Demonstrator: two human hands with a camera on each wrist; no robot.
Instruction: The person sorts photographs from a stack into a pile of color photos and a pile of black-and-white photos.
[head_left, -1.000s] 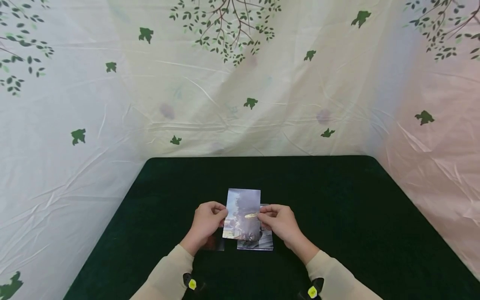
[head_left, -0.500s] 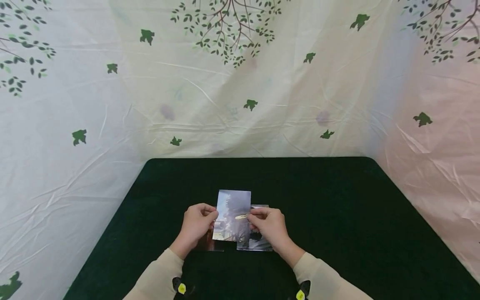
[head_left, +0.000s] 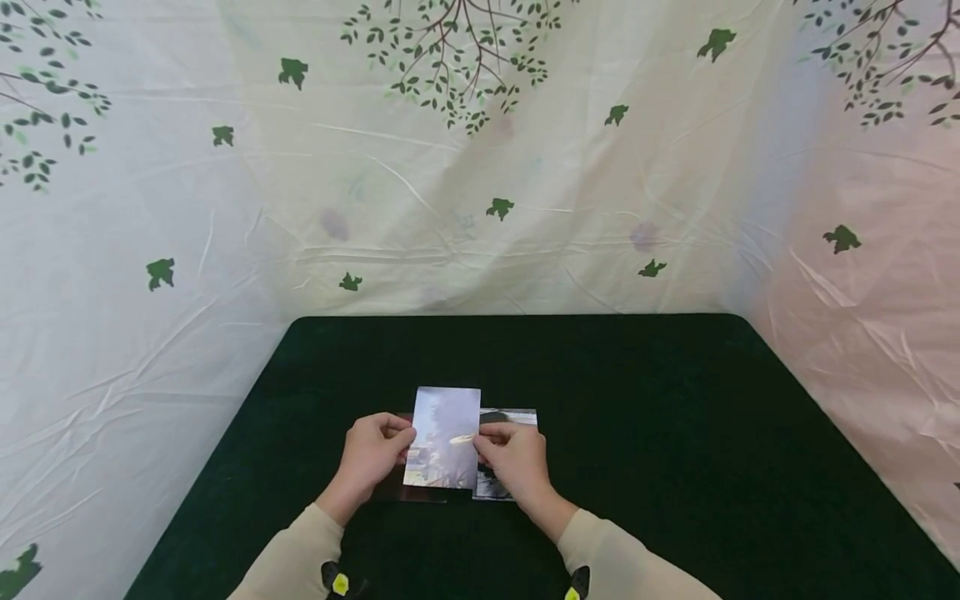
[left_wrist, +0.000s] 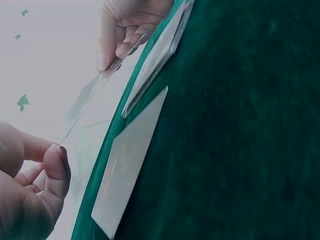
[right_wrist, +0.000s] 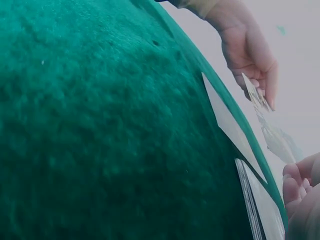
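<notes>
A postcard-like picture card [head_left: 442, 437] with a pale violet sky is held up over the table. My left hand [head_left: 369, 454] pinches its left edge between thumb and fingers. On the opposite edge, my right hand [head_left: 517, 462] pinches it the same way. Both wrist views show the held card raised above the cloth. Beneath it to the left lies a single dark reddish card [head_left: 420, 495], partly covered in the head view. A stack of picture cards [right_wrist: 265, 205] lies beside that one on the right; the right hand and held card hide part of it in the head view.
A dark green cloth [head_left: 637, 400] covers the table. Behind and at both sides hang pale curtains [head_left: 420, 183] printed with leaves and branches. Each wrist wears a black strap with a yellow marker.
Both hands have carried the held card leftward and slightly nearer, from over the stack to over the single card. More of the stack's top shows.
</notes>
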